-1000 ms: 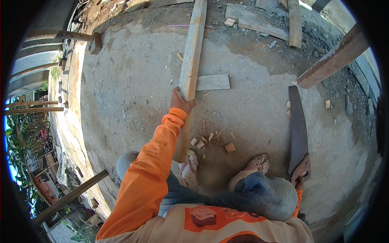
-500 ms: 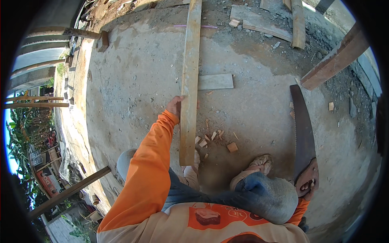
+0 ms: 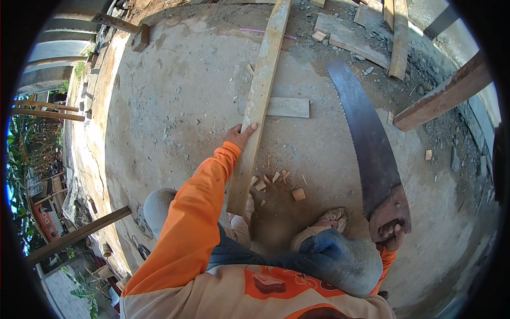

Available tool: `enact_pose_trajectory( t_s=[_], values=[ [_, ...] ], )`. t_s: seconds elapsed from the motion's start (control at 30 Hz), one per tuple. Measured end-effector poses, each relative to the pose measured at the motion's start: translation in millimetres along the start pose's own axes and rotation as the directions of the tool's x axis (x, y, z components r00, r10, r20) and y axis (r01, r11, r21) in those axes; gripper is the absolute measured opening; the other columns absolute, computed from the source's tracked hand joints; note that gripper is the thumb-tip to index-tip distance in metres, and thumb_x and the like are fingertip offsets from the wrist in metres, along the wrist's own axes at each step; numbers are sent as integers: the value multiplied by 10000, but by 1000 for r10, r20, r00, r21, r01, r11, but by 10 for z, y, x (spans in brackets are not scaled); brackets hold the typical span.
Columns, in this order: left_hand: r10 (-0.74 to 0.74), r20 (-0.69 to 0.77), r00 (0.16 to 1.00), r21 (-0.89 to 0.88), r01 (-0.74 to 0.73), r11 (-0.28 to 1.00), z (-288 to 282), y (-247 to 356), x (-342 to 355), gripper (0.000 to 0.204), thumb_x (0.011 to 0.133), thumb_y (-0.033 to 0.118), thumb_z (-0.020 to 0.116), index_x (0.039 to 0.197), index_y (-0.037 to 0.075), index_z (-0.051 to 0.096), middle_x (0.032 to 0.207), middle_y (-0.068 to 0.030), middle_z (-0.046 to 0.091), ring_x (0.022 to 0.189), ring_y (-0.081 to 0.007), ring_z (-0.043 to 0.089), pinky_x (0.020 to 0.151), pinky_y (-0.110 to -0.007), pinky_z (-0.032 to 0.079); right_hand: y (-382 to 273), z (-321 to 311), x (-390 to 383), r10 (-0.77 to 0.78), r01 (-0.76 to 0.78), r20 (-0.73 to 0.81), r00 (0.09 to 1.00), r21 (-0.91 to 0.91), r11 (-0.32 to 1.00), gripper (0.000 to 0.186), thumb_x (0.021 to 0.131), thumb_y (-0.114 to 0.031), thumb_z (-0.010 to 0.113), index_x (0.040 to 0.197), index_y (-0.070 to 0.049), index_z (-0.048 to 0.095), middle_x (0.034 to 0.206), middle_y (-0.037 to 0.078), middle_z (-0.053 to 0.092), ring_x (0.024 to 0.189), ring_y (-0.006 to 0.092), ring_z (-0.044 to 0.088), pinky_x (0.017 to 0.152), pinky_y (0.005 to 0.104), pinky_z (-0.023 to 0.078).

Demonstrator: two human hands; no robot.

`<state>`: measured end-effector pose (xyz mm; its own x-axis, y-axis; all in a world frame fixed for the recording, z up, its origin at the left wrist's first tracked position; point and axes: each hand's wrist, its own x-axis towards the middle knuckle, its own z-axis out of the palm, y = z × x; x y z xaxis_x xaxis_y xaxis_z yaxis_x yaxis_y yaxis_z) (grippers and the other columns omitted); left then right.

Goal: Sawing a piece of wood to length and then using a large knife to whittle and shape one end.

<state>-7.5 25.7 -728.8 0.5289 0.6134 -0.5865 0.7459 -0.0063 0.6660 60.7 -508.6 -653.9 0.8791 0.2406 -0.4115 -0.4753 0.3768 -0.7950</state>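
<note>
The left hand [image 3: 240, 135] grips the left edge of a long plank [image 3: 258, 101], thumb over the top face. The plank runs from just ahead of the person's feet far out across the concrete floor [image 3: 170, 106]. The right hand [image 3: 392, 234] is clenched through the wooden handle of a handsaw [image 3: 366, 143], held to the right of the plank, its rusty blade pointing away and apart from the wood. A short board [image 3: 284, 107] lies under or just behind the plank; which is hard to tell. Small offcuts [image 3: 298, 194] lie scattered right of the plank's near end.
</note>
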Motion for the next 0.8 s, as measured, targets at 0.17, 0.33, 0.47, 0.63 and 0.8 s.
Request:
enact_pose_trajectory(
  t_s=[0.17, 0.33, 0.47, 0.63, 0.8],
  values=[
    [2, 135, 991, 59, -10, 998, 19, -52, -2, 710, 740, 663, 591, 1000, 6, 648, 760, -97, 661, 671, -173, 623, 658, -303, 501, 293, 1016, 816, -31, 17, 235, 971, 59, 998, 117, 808, -125, 486, 752, -24, 505, 600, 50, 486, 526, 157, 480, 544, 314, 424],
    [-68, 325, 943, 77, 45, 996, -134, -180, 231, 786, 728, 715, 549, 1066, 9, 615, 881, -115, 651, 804, -180, 618, 738, -317, 489, 555, 2010, 1156, -157, 229, 286, 945, -237, 944, 341, 803, -20, 468, 1133, 53, 512, 673, 51, 497, 544, 128, 496, 544, 266, 443],
    [-114, 378, 919, 136, 67, 988, -235, -433, 489, 838, 744, 711, 530, 1173, -8, 540, 1062, -162, 608, 1006, -242, 578, 885, -364, 447, 857, 2095, 1096, -97, 291, 423, 901, -422, 859, 481, 781, 11, 439, 1259, 70, 444, 720, 80, 555, 573, 110, 527, 550, 239, 440],
    [-112, 536, 837, 146, 39, 988, -145, -109, 356, 796, 769, 680, 530, 1189, 4, 528, 1056, -162, 603, 1016, -265, 572, 905, -383, 436, 934, 2025, 870, -180, 500, 509, 842, -609, 616, 508, 732, -2, 508, 1239, 27, 506, 1100, 148, 523, 807, 184, 579, 689, 267, 464],
    [-86, 553, 828, 67, 59, 996, -183, -222, 354, 746, 778, 653, 550, 1160, 12, 551, 1022, -140, 615, 977, -238, 580, 879, -365, 447, 887, 2087, 761, -275, 721, 671, 688, -593, 359, 508, 711, -26, 565, 1215, 22, 528, 1111, 176, 524, 931, 278, 586, 786, 313, 473]
  ],
)
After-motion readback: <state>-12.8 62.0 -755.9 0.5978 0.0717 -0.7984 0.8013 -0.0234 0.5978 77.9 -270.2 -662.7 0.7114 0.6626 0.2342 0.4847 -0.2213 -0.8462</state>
